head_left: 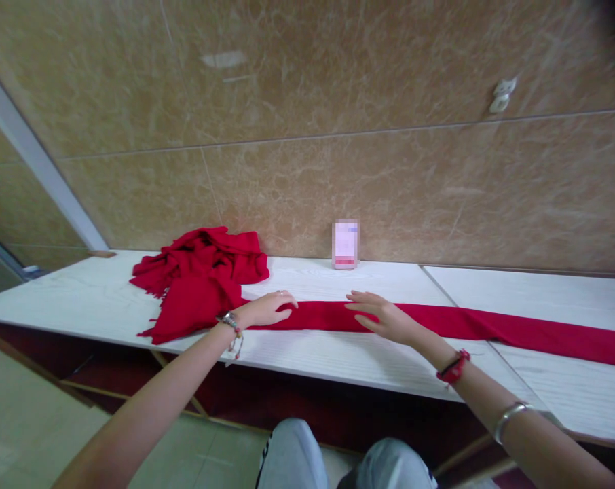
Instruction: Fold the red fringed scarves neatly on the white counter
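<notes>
Wall: brown marbled panels (pixel 307 176) with pale seams stand behind the far edge.
Cabinet top: white, wood-grained boards (pixel 297 353) run left to right, with a joint crossing right of the middle; dark red shelving (pixel 287 401) sits below the front edge.
Floor: pale, glossy tiles (pixel 12 407) show beyond the front left.
Red strip: a long, flat band of cloth (pixel 440 318) lies between the far and front edges, its long axis roughly following them, crossing the joint and running out of view at the right.
Red heap: crumpled cloth (pixel 200 268) fills the left part, from near the far edge to the front edge, fringe toward the left end; whether it joins the strip cannot be told.
Right hand: over the strip (pixel 383 319), fingers stretched and parted.
Left hand: over the strip beside the heap (pixel 267 309), fingers loosely bent, thumb slightly apart; contact is unclear for both hands.
Phone-like object: upright (pixel 345 243) at the far edge; its pixelated face is unreadable.
Wall ornament: small, white, cat-shaped (pixel 503 95), at upper right.
</notes>
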### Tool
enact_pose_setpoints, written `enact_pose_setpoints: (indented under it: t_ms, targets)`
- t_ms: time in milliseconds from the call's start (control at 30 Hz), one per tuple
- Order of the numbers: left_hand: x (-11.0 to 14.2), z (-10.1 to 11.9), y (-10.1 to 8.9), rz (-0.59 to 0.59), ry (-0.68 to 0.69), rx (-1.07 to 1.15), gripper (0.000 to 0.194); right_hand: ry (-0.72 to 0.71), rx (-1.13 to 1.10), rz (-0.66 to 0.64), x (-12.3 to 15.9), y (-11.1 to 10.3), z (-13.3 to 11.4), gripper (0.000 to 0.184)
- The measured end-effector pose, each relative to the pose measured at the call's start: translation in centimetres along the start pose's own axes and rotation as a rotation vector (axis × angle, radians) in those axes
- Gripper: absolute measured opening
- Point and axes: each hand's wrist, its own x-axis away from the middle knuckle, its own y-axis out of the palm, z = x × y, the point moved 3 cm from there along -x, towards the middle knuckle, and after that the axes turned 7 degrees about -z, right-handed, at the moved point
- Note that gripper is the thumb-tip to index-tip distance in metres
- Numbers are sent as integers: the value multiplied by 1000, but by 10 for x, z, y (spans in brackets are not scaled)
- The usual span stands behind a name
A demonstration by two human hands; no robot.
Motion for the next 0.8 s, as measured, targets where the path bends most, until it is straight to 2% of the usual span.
enact_pose_setpoints:
  t_ms: [67,100,167,267,500,633,800]
  targets:
    - [-19,12,15,125,-54,-42,33,105,21,-17,-19,11,-5,39]
    - [-26,16,24,150,-88,-64,37,172,45,-49,-26,19,-7,43]
    - [-33,21,44,135,-156,-99,43,258,103,-129,-32,35,-8,49]
    - [-33,21,59,85,-191,-138,46,257,158,-204,-27,51,-9,50]
    - [-31,16,56,50,-191,-144,52,285,153,-253,-20,49,-9,52]
    - [-33,14,58,36,-200,-116,56,337,110,-256,-34,46,-17,54]
    - [-31,11,60,104,-234,-145,57,293,42,-240,-56,50,-38,55]
